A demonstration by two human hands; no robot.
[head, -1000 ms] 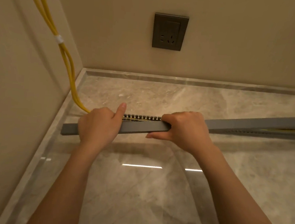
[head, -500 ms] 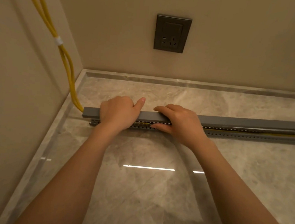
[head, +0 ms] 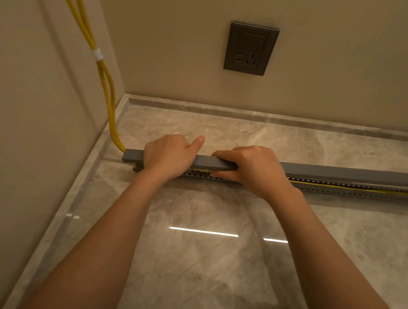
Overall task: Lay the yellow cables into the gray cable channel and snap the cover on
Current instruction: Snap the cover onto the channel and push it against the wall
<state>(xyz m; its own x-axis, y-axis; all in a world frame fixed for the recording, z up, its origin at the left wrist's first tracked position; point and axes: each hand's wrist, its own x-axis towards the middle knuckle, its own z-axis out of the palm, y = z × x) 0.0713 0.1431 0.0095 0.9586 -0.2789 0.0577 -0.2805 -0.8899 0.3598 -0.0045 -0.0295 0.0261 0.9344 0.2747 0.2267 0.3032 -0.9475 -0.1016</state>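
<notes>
Cables (head: 105,81) two, channel (head: 342,191) one, cover (head: 344,174) one; left hand (head: 168,155), right hand (head: 256,168) fingers (head: 224,154) grip cover.

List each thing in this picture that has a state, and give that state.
Cover: laid over the channel, near edge not snapped down.
Channel: on the floor, slotted side showing.
Yellow cables: tied together on the wall, running into the channel.
Left hand: grips the cover.
Right hand: pinches the cover.
Wall socket: nothing plugged in.
</notes>
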